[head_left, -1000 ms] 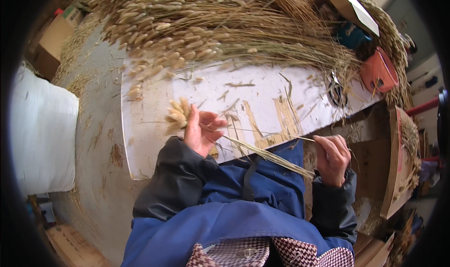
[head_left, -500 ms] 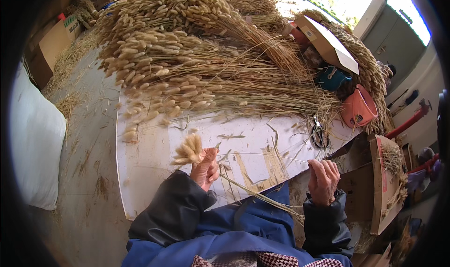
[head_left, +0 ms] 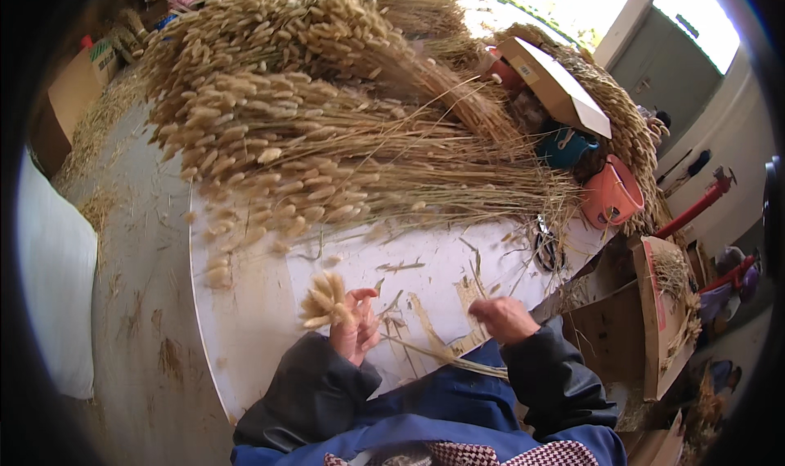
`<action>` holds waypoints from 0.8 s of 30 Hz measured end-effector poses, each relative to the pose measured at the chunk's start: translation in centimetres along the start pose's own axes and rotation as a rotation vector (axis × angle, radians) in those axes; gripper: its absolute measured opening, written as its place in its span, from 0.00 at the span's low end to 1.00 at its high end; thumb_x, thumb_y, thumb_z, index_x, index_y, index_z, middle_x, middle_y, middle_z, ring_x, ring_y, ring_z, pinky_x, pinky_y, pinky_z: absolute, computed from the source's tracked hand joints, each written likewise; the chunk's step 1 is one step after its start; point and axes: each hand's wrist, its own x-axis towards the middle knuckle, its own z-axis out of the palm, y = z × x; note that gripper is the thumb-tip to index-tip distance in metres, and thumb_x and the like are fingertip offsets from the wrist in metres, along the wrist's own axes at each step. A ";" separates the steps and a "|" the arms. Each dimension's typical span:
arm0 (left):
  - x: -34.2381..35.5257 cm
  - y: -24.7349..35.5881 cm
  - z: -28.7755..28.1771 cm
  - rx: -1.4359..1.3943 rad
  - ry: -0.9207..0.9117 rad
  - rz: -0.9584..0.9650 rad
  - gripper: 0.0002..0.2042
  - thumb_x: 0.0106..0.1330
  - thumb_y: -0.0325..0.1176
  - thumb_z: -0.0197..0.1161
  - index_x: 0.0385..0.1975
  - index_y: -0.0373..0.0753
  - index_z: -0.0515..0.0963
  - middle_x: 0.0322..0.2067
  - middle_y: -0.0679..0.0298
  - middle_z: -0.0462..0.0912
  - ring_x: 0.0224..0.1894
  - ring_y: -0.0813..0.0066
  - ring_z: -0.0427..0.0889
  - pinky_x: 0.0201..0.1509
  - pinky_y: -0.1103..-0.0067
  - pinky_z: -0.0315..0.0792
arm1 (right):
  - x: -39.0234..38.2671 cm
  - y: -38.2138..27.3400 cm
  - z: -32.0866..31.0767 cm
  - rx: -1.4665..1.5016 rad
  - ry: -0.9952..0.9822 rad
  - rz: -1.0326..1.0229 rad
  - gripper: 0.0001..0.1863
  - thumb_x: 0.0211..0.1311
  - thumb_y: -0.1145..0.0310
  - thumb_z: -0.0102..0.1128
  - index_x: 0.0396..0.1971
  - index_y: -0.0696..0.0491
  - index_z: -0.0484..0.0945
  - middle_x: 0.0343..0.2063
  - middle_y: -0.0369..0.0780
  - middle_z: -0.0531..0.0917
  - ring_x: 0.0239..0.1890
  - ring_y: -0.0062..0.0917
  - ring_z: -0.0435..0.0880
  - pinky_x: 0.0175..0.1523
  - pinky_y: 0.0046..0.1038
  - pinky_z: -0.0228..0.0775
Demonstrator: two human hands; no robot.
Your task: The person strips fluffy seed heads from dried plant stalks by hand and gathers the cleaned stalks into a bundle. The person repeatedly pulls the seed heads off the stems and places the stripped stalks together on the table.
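My left hand (head_left: 357, 329) is closed round the stems of a small bunch of dried bunny-tail grass (head_left: 327, 301). The fluffy tan heads stick out on the thumb's left, and the loose stems (head_left: 441, 355) trail to the right over the table edge and my blue apron. My right hand (head_left: 507, 319) hovers over the right of the table, its fingers closed and slightly blurred; whether anything is between them cannot be made out. Beyond both hands a big pile of the same dried grass (head_left: 327, 147) covers the table (head_left: 245, 319), heads leftward and stems rightward.
Black-handled scissors (head_left: 548, 249) lie at the table's right edge, near a pink bucket (head_left: 612, 192) and a teal container (head_left: 564, 147). An open cardboard box (head_left: 556, 86) leans behind them. Another box (head_left: 654, 302) stands at the right. A white sack (head_left: 57, 278) is at the left.
My right hand has moved left, closer to my left hand. The thin stem stretched between the hands no longer shows. My left index finger has lifted a little, and the view has shifted slightly.
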 end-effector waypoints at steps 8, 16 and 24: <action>0.4 0.1 -1.9 -0.150 -0.004 -0.075 0.15 0.67 0.44 0.49 0.27 0.39 0.70 0.12 0.73 0.54 0.12 0.84 0.51 0.11 0.85 0.49 | -0.1 3.9 -3.0 -0.131 0.819 0.122 0.02 0.55 0.72 0.55 0.28 0.53 0.76 0.27 0.40 0.80 0.32 0.34 0.78 0.37 0.30 0.67; 0.7 0.0 -2.1 -0.289 0.036 0.040 0.14 0.68 0.43 0.48 0.32 0.37 0.71 0.14 0.71 0.59 0.15 0.83 0.55 0.13 0.85 0.52 | -1.4 4.0 1.0 0.010 0.363 0.201 0.03 0.57 0.71 0.53 0.27 0.54 0.75 0.24 0.43 0.80 0.28 0.39 0.79 0.33 0.35 0.68; 0.5 -0.6 -2.0 -0.124 -0.036 0.094 0.19 0.68 0.48 0.45 0.35 0.34 0.71 0.14 0.71 0.57 0.14 0.84 0.54 0.12 0.85 0.51 | -0.2 0.8 4.1 0.263 0.097 -0.016 0.03 0.55 0.74 0.51 0.28 0.54 0.75 0.25 0.44 0.80 0.31 0.40 0.80 0.35 0.35 0.70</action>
